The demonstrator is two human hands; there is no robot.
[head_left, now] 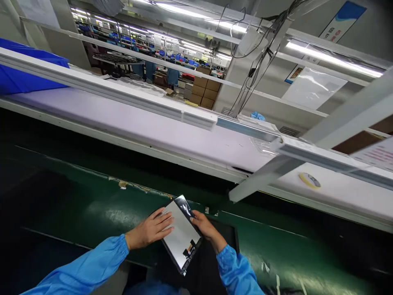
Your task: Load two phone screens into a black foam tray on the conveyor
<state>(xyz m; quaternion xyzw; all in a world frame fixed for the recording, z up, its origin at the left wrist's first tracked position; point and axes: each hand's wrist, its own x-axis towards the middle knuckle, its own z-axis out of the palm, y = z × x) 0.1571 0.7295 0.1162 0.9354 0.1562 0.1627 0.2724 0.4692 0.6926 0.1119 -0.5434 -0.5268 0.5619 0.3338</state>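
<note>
A flat display panel (181, 235) with a silver-grey back lies tilted in front of me. A glossy black strip (185, 206) runs along its upper right side, and a small black and orange flex cable (190, 248) sits near its lower end. My left hand (153, 229) rests on the silver face with its fingers stretched out and slightly apart. On the opposite edge, my right hand (204, 225) grips the panel, thumb on top and the other fingers mostly hidden underneath. Below the panel is a black tray or mat (219, 250).
The green work surface (116, 213) has a worn edge. Behind it runs a white shelf (147, 123) with a roll of yellowish tape (310, 180) on the right. A blue bin (30, 69) stands far left. A slanted white post (270, 172) crosses at right.
</note>
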